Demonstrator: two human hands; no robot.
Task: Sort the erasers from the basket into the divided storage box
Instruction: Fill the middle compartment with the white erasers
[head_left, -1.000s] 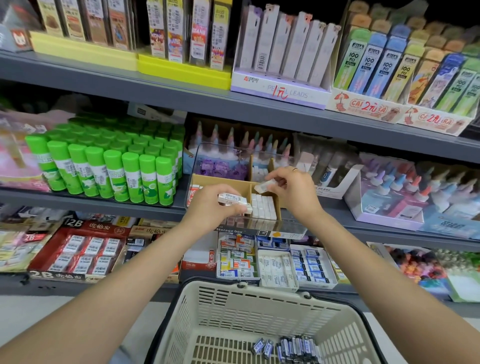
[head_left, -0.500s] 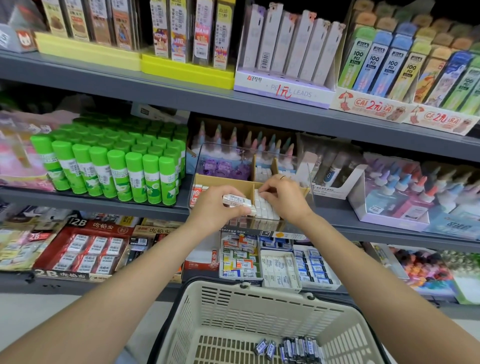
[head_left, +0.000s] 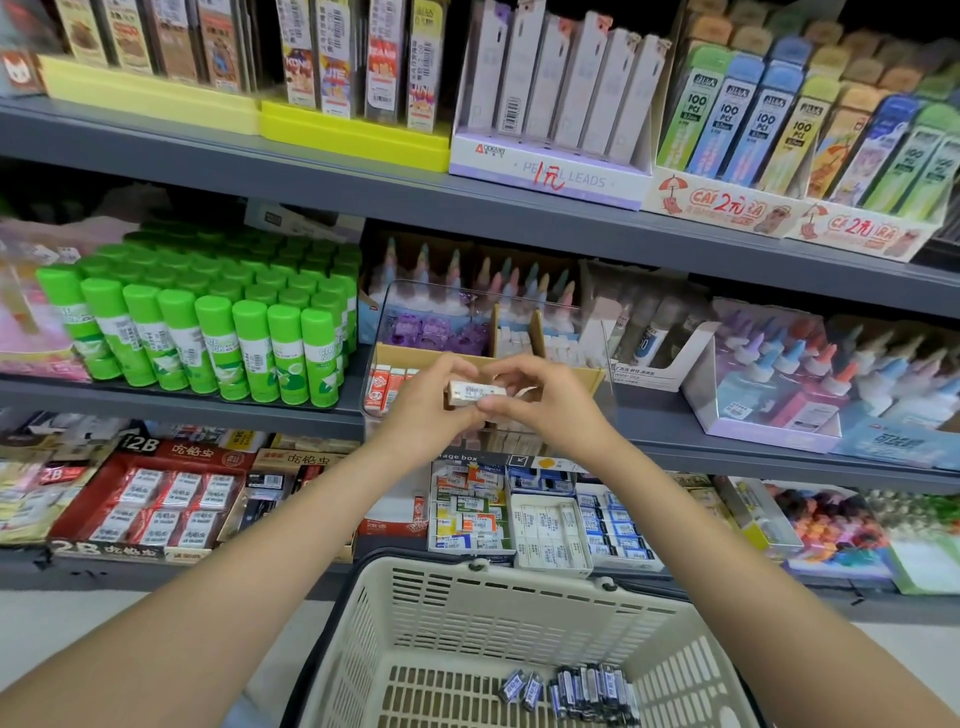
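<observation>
Stationery shelves fill the background, with green glue sticks (head_left: 208, 332) at middle left. At frame centre, the left hand (head_left: 426, 410) and right hand (head_left: 545, 405) together pinch one white eraser (head_left: 475, 391) before the clear divided storage box (head_left: 395, 312). Dark-wrapped erasers (head_left: 576, 688) lie in the beige basket (head_left: 467, 587) at bottom centre.

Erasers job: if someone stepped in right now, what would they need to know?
Left hand: grips a white eraser stack above the storage box.
Right hand: pinches the same stack's near end.
Done: box compartments already hold purple, white and red-labelled erasers.
Left: place the held stack, then sort the dark-wrapped erasers lying in the basket.
</observation>
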